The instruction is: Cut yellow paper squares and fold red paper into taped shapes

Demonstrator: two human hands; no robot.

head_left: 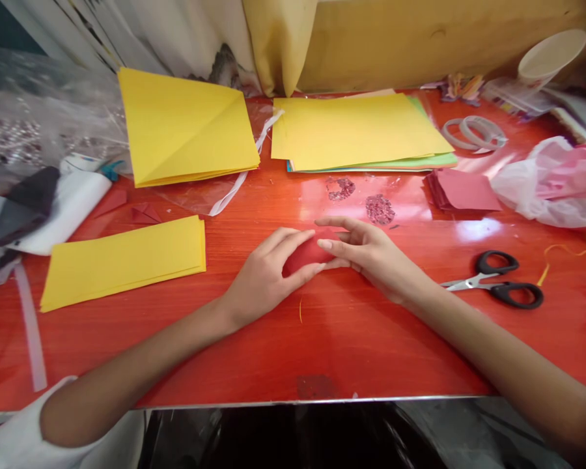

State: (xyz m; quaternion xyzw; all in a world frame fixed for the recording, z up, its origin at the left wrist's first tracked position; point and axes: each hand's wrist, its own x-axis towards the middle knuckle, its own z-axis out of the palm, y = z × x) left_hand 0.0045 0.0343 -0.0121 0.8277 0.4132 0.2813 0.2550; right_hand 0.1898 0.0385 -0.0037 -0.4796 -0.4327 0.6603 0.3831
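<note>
Between both hands, just over the middle of the red table (254,352), is a piece of red paper (303,255), partly covered by the fingers. My left hand (273,267) closes on its left side, thumb along the near edge and fingers over the far edge. On the other side my right hand (359,247) holds the paper with thumb and fingers curled round it. How the paper is folded cannot be made out. Black-handled scissors (498,277) lie to the right of my right forearm. A stack of red paper squares (463,190) sits beyond my right hand.
Yellow strips (127,260) lie at left, near small folded red pieces (145,213). Large yellow sheets (190,130) and a stack of coloured paper (356,133) stand behind. Tape rings (473,133), a white cup (551,58) and a pink-and-white plastic bag (551,179) occupy the right.
</note>
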